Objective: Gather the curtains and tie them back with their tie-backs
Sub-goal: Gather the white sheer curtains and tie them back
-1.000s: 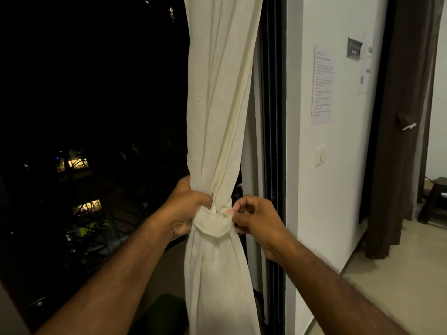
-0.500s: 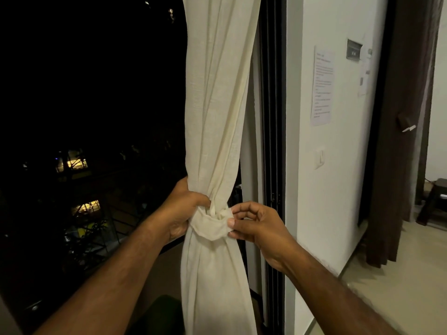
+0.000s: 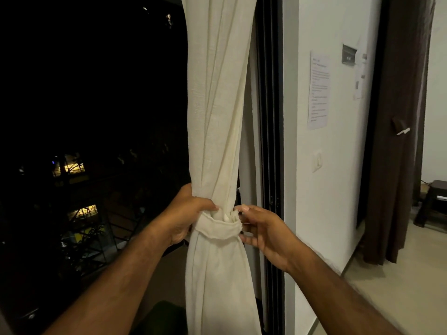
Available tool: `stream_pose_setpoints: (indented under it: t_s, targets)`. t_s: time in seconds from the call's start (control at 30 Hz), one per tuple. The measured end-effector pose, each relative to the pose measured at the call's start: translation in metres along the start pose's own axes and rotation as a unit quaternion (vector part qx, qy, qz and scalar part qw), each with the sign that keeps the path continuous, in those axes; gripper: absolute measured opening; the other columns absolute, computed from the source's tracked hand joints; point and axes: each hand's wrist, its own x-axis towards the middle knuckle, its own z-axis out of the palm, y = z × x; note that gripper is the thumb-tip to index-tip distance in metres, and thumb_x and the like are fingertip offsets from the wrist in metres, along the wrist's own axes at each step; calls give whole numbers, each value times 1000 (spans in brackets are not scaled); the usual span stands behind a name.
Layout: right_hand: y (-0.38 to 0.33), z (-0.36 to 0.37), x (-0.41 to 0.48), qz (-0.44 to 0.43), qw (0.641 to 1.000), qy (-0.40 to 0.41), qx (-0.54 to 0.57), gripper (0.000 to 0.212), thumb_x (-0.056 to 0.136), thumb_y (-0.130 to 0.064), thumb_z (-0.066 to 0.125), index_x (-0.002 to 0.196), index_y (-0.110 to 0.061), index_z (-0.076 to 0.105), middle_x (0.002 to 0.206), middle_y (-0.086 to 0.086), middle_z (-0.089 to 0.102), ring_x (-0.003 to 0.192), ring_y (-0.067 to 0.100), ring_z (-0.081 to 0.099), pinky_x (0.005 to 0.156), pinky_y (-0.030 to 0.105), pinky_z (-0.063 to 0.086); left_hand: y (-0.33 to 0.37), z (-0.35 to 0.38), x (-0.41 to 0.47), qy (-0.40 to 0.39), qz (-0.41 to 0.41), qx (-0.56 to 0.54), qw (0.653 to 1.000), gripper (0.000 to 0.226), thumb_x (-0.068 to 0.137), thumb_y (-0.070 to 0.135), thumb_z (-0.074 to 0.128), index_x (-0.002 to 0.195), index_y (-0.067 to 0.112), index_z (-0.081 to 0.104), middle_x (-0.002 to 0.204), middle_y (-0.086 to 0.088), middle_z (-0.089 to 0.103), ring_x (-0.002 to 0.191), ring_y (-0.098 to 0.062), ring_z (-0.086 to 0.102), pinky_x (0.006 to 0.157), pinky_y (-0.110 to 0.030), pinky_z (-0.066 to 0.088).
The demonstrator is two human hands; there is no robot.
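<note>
Left hand (image 3: pixel 186 213) clamped around the gathered cream curtain (image 3: pixel 215 105) at its pinched waist, fingers wrapped over the left end of the tie-back (image 3: pixel 217 229); right hand (image 3: pixel 263 232) pinches the tie-back's right end, fingers half curled. Tie-back bands the curtain's front, curtain hanging bunched beside the dark door frame (image 3: pixel 269 117). White wall (image 3: pixel 338 189) with a paper notice (image 3: pixel 318 90) right of it, brown curtain (image 3: pixel 396 141) farther right.

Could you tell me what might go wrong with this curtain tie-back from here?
The right hand only pinches the tie-back end by its fingertips, so it could slip loose. If the left hand relaxes, the gathered cream curtain may spread out again before the band is fastened.
</note>
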Motion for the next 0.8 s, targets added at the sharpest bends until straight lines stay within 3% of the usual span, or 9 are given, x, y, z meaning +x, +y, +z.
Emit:
stream_pose_setpoints:
  t_s: [0.07, 0.17, 0.23, 0.37, 0.5, 0.6, 0.67, 0.8]
  targets:
    - [1, 0, 0, -20, 998, 24, -52, 27, 95, -19, 67, 117, -5, 71, 110, 10, 76, 97, 20, 70, 92, 39, 56, 0, 2, 0, -11, 6, 16, 1000, 53, 78, -3, 69, 126, 13, 56, 112, -6, 67, 105, -23, 64, 95, -43, 52]
    - [-1, 3, 3, -32, 992, 95, -74, 14, 96, -2, 61, 99, -2, 74, 93, 8, 76, 79, 14, 68, 63, 20, 54, 1, 6, -1, -26, 15, 33, 999, 54, 79, -1, 70, 126, 20, 53, 112, 0, 66, 106, -19, 62, 95, -40, 51]
    - [-3, 3, 7, -9, 991, 120, -61, 28, 95, 10, 51, 89, -5, 74, 84, 6, 74, 74, 16, 65, 57, 21, 51, 1, 7, 0, -42, 21, 47, 998, 57, 78, 1, 71, 129, 20, 54, 114, 2, 66, 107, -17, 62, 96, -37, 50]
    - [-9, 1, 8, -4, 985, 120, -125, 24, 99, -1, 53, 92, -10, 73, 85, 4, 74, 75, 16, 64, 65, 24, 53, 0, 14, -1, -54, 45, 72, 995, 56, 80, 14, 75, 130, 24, 52, 113, 8, 64, 103, -8, 61, 83, -24, 50]
    - [-25, 4, 11, -72, 963, 158, -206, 23, 102, -12, 53, 98, -7, 75, 98, 12, 78, 85, 26, 71, 77, 32, 59, 2, 26, 0, -52, 91, 97, 990, 57, 83, 28, 75, 134, 28, 50, 113, 16, 63, 98, 4, 58, 79, -16, 47]
    - [-40, 8, 10, -117, 942, 189, -250, 21, 99, -12, 54, 98, -7, 75, 95, 12, 77, 91, 30, 74, 79, 38, 61, 9, 38, -2, -30, 129, 124, 983, 59, 84, 42, 71, 137, 31, 47, 114, 18, 59, 92, 11, 54, 75, -11, 42]
    - [-51, 12, 6, -143, 926, 209, -281, 22, 97, -13, 53, 94, -9, 75, 92, 11, 76, 90, 31, 73, 80, 41, 62, 15, 44, -3, -4, 154, 145, 977, 62, 85, 51, 66, 139, 31, 45, 117, 16, 57, 94, 4, 55, 79, -15, 43]
    - [-74, 16, -6, -177, 880, 246, -367, 23, 95, -12, 54, 85, -5, 73, 78, 7, 73, 70, 20, 68, 72, 37, 59, 30, 52, -7, 69, 189, 194, 960, 62, 81, 67, 59, 129, 29, 46, 124, 6, 61, 107, -16, 61, 94, -40, 51]
